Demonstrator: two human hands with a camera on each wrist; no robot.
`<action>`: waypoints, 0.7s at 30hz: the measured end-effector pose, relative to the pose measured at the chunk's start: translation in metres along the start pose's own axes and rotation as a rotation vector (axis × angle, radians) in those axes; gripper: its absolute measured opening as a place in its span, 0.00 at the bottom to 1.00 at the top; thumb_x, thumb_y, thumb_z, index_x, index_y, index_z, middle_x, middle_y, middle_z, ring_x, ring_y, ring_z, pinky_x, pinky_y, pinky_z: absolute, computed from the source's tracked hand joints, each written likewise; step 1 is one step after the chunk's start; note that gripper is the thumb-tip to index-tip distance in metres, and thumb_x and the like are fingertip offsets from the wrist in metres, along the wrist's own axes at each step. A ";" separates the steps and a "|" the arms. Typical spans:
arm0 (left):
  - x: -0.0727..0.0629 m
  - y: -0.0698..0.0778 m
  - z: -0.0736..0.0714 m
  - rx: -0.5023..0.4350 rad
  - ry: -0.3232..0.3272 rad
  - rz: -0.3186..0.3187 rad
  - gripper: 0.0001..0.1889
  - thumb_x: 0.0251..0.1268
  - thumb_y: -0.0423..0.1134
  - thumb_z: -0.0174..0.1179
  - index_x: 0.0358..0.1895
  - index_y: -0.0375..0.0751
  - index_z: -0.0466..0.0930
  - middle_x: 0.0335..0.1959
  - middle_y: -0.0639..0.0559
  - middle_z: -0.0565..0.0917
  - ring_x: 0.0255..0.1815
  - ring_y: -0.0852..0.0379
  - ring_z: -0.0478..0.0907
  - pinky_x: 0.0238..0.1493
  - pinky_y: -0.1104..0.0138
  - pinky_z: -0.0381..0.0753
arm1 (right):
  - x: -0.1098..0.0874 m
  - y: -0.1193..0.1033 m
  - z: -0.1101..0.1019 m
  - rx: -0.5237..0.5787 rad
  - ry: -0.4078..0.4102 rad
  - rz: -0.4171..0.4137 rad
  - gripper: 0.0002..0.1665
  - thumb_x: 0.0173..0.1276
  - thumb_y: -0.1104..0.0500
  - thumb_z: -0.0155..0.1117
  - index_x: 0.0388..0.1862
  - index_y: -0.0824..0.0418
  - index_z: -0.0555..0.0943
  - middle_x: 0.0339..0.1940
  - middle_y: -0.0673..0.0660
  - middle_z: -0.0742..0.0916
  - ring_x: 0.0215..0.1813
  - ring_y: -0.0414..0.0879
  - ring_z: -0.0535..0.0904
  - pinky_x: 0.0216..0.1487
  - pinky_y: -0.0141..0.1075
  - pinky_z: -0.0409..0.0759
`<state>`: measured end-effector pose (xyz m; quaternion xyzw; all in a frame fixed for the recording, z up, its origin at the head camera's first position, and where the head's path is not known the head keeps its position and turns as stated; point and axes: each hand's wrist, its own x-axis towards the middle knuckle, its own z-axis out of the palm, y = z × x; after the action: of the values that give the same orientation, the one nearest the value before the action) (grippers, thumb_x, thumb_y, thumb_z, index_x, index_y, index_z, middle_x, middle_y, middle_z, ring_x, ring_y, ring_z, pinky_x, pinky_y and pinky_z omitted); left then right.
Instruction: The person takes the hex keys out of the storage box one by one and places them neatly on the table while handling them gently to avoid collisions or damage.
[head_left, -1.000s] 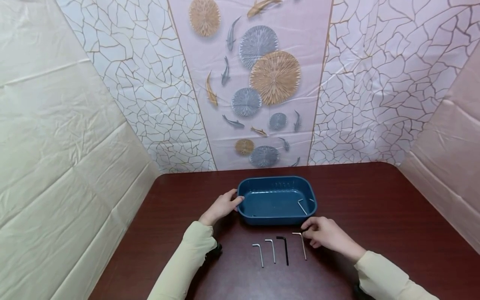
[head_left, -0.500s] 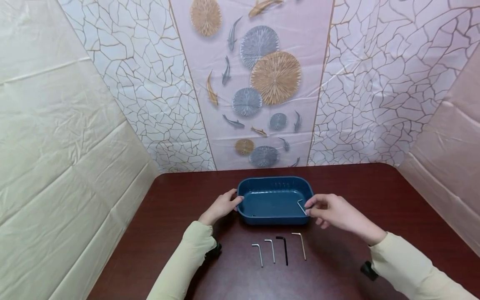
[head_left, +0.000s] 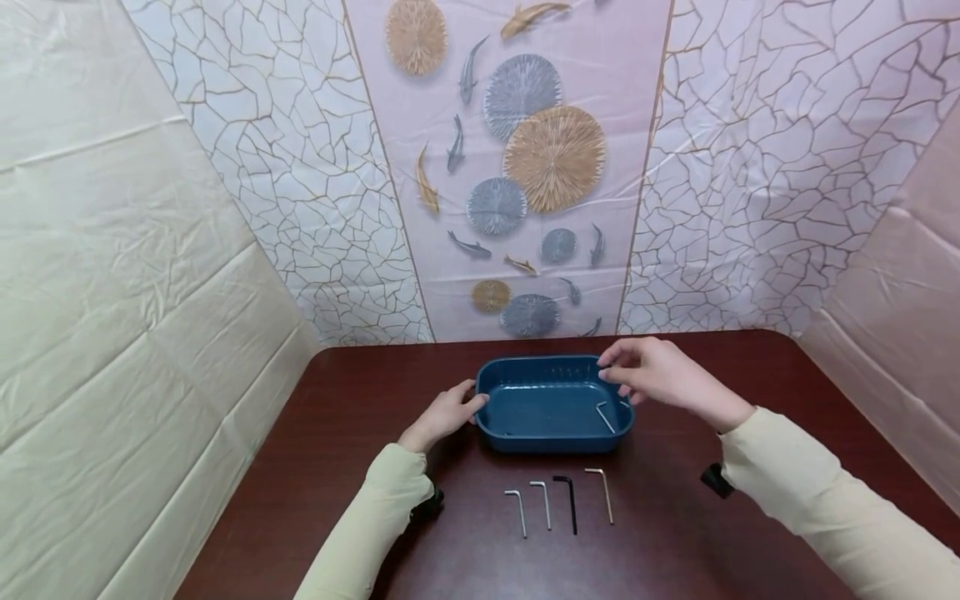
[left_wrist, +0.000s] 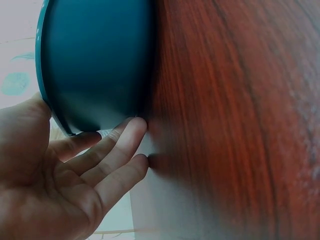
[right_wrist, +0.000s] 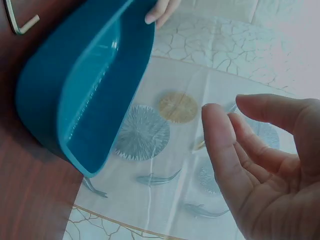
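My left hand (head_left: 445, 413) grips the left end of a blue rectangular tray (head_left: 551, 444), thumb over the rim and the other fingers along its outer wall. Above the tray's right end is my right hand (head_left: 660, 375), thumb and forefinger apart; the right wrist view shows nothing between them. Inside the tray, near the right end, lies a silver hex key (head_left: 605, 417), with the tip of another (head_left: 624, 404) beside it. In front of the tray, a row holds two silver hex keys (head_left: 517, 512) (head_left: 543, 504), a black hex key (head_left: 572, 504) and a gold-toned hex key (head_left: 603, 494).
The dark red-brown table (head_left: 360, 367) extends to both sides of the tray. Patterned cloth (head_left: 517, 308) hangs behind its back edge, and pale cloth walls (head_left: 187, 375) slope along the left and right.
My right hand has gone from beside the gold-toned hex key to the tray's right rim, then up above the far right corner. My left hand and the row of hex keys have stayed put.
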<state>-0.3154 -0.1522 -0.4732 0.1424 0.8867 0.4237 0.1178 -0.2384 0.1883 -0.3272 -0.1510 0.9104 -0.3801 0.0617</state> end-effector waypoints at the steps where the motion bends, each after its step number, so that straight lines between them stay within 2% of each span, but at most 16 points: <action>1: 0.000 0.000 0.000 -0.001 0.001 0.003 0.24 0.80 0.52 0.50 0.70 0.43 0.70 0.31 0.50 0.84 0.37 0.50 0.80 0.46 0.57 0.72 | 0.005 0.000 -0.001 -0.014 -0.006 0.006 0.16 0.73 0.56 0.65 0.52 0.66 0.82 0.37 0.56 0.86 0.32 0.47 0.84 0.32 0.38 0.84; 9: 0.000 0.003 -0.001 0.016 0.005 0.014 0.25 0.79 0.51 0.51 0.70 0.42 0.70 0.33 0.51 0.85 0.36 0.53 0.82 0.50 0.55 0.74 | 0.043 0.008 0.006 -0.105 -0.082 0.061 0.18 0.74 0.58 0.63 0.54 0.71 0.80 0.36 0.58 0.87 0.30 0.45 0.82 0.36 0.42 0.85; 15: 0.000 0.003 -0.001 0.030 0.005 -0.002 0.25 0.80 0.51 0.51 0.71 0.41 0.69 0.32 0.51 0.84 0.36 0.52 0.82 0.50 0.55 0.74 | 0.062 0.013 0.014 -0.173 -0.142 0.103 0.19 0.72 0.57 0.65 0.52 0.72 0.81 0.32 0.58 0.86 0.36 0.54 0.85 0.37 0.42 0.85; 21: 0.001 0.001 -0.001 0.036 0.007 0.002 0.26 0.79 0.51 0.51 0.72 0.40 0.68 0.32 0.51 0.84 0.36 0.53 0.82 0.50 0.55 0.75 | 0.074 0.020 0.020 -0.207 -0.194 0.122 0.11 0.71 0.61 0.66 0.44 0.69 0.86 0.29 0.57 0.85 0.37 0.55 0.86 0.36 0.40 0.85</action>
<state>-0.3164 -0.1519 -0.4717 0.1442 0.8945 0.4083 0.1117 -0.3082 0.1642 -0.3554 -0.1367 0.9420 -0.2634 0.1566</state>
